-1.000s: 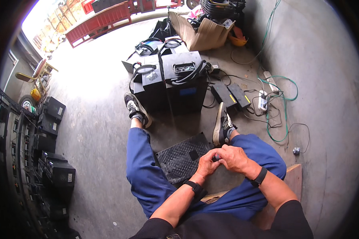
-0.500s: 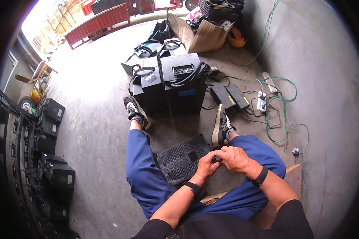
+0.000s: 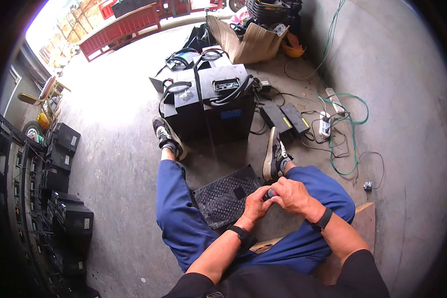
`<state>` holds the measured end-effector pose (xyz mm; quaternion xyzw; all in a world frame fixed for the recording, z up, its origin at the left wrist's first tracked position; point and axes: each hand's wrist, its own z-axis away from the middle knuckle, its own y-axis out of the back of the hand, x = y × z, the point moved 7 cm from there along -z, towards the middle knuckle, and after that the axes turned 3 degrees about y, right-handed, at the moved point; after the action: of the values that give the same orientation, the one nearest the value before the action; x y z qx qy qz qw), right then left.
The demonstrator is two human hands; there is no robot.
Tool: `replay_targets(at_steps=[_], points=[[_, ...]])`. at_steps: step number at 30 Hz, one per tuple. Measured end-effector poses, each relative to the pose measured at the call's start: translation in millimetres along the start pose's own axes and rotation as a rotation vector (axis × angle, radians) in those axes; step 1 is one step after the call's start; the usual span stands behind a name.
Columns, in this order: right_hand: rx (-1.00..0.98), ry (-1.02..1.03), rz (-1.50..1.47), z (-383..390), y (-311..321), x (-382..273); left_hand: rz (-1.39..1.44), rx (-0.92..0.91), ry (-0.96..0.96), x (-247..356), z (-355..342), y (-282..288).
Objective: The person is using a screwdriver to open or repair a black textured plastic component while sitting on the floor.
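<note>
Between my knees, my left hand point(image 3: 256, 205) and my right hand point(image 3: 292, 195) meet with fingers closed round a small dark, rounded thing point(image 3: 270, 194). Most of it is hidden by the fingers, so its kind cannot be made out. Below and left of the hands, a black panel with a ribbed, patterned face point(image 3: 218, 202) lies flat on the floor between my legs. Beyond my feet stand large black box-shaped units point(image 3: 228, 121) with thick black cables and strap handles on top, one with a recessed socket panel.
Two black power bricks point(image 3: 277, 117) lie right of the units, beside a white power strip point(image 3: 325, 124) and tangled green and black cords. Black cases point(image 3: 74, 216) line a rack on the left. A torn cardboard box point(image 3: 253, 44), a yellow helmet point(image 3: 294, 49) and red barriers point(image 3: 119, 32) are farther back.
My fingers have shifted a little on the small dark thing, and more of it shows between the hands. The panel and boxes stay where they were.
</note>
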<state>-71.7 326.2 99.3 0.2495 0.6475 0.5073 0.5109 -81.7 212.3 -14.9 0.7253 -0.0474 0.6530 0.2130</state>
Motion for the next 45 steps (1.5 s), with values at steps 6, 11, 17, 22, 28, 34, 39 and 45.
replay_targets(at_steps=[6,11,17,22,28,34,39,45], points=[[0.028,0.075,-0.004,0,-8,-4,0.026,-0.045,0.093,-10,4,-4],[0.013,-0.025,-0.002,0,-8,4,0.042,0.025,-0.015,-5,3,-1],[0.036,0.002,0.003,1,-5,-1,0.006,-0.002,0.051,-6,5,-1],[0.035,0.003,-0.030,-1,-7,-1,0.009,0.005,0.055,-3,2,-2],[0.034,0.044,0.013,-5,0,-7,0.005,-0.014,0.063,-2,2,-1],[0.019,0.058,0.011,-3,-7,-8,0.033,-0.070,0.081,-4,1,-4],[0.040,0.040,-0.027,-2,-3,-8,0.008,-0.089,0.102,2,0,-2],[0.024,0.068,-0.072,-2,-4,-12,-0.021,-0.160,0.123,-8,1,-4]])
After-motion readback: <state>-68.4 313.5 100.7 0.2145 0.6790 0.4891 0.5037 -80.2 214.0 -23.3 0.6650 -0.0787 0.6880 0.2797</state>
